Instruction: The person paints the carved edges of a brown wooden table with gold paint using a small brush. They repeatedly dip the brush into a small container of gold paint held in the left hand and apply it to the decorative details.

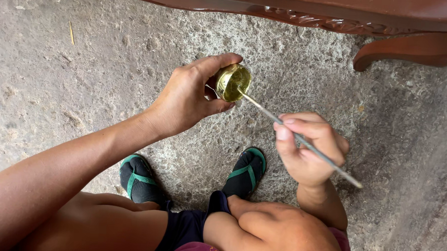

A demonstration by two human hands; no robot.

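Underfoot lies a rough grey concrete floor (74, 84), pitted and stained, with one thin pale straw (71, 33) lying on it far to the left of the small cup that serves as landmark. Seen from above, a person crouches here with bare knees at the bottom of the view. Below and to the left of the cup, one foot in a black and green sandal (136, 179) rests flat on the floor; a second matching sandal (246, 171) sits directly below the cup, making two sandals in all. One left hand (189, 96) comes in from the left, its thumb and fingers closed narrowly around one small round cup (232, 81), which is held tilted just above the floor and shows a shiny yellow-green coating inside. One thin grey brush (303, 141) slants down and to the right from the cup, its tip resting inside the cup's mouth. Right of and below the cup, one right hand (310, 152) grips the brush handle in a pinch between thumb and curled fingers. Above the cup, along the top edge, runs one piece of dark red-brown carved wooden furniture (339, 15), with one curved leg (412, 51) reaching down at the upper right, well apart from the cup.
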